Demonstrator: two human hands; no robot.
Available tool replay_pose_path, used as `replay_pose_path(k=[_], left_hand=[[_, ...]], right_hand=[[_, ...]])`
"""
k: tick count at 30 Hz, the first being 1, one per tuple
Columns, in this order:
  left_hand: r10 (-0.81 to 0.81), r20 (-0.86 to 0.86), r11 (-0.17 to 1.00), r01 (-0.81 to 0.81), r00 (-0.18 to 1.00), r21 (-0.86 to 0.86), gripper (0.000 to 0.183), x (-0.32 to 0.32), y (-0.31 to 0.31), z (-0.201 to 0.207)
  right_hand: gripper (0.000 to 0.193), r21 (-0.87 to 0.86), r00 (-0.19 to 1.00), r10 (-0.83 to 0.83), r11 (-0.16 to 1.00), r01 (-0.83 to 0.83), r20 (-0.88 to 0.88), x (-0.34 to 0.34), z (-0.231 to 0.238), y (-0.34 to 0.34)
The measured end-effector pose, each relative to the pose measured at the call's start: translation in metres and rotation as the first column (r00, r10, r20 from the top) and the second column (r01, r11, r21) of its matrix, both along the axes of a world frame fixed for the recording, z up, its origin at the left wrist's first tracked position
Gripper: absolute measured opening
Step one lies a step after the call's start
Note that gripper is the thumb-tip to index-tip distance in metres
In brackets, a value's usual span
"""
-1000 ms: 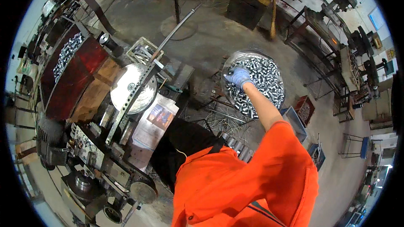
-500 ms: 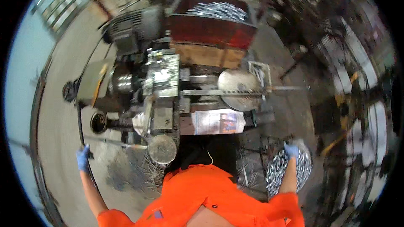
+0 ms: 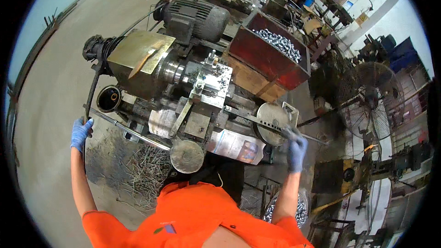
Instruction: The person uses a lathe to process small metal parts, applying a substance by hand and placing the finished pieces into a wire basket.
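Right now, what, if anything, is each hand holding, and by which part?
The left hand grips a black rod partway along its length. The right hand is blurred; whether it holds anything cannot be told.

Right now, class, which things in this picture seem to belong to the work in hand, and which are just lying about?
Probably in the work:
- black rod, in the left hand
- machine
- round plate, near the blurred right hand
- metal pieces in the red box

Seemingly just about:
- floor shavings
- printed paper
- fan
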State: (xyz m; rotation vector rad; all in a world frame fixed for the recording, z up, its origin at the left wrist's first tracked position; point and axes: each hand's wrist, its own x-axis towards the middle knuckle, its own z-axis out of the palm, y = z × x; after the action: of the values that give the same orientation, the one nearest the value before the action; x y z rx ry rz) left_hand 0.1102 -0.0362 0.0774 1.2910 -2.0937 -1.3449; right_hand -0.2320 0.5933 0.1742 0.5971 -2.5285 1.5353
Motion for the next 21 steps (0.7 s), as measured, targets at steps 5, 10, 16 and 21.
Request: replay_pose_path(k=[5,10,16,21], left_hand=[[0.046,0.355,0.943,0.077,0.934,-0.324,0.045,0.018,0.012,0.011],[0.052,0.615,0.887,0.246,0.787,-0.390,0.050,0.052,0.052,0.041],[0.098,0.605,0.958,0.090,0.790,-0.272,0.044,0.081,0.084,0.039],[0.196,0.641,0.925,0.078,0.742,-0.373,0.041,0.092,0.080,0.024]], right_hand=[[0.023,0.308,0.740,0.590,0.805,-0.508,-0.322,-0.010,0.057,-0.206],[0.050,0.931,0.687,0.727,0.261,-0.257,-0.015,-0.014,0.051,-0.334],[0.057,0.691,0.740,0.669,0.501,-0.522,0.073,-0.044,0.004,-0.358],[0.061,0.571,0.844,0.521,0.656,-0.493,0.129,-0.032,0.032,-0.368]])
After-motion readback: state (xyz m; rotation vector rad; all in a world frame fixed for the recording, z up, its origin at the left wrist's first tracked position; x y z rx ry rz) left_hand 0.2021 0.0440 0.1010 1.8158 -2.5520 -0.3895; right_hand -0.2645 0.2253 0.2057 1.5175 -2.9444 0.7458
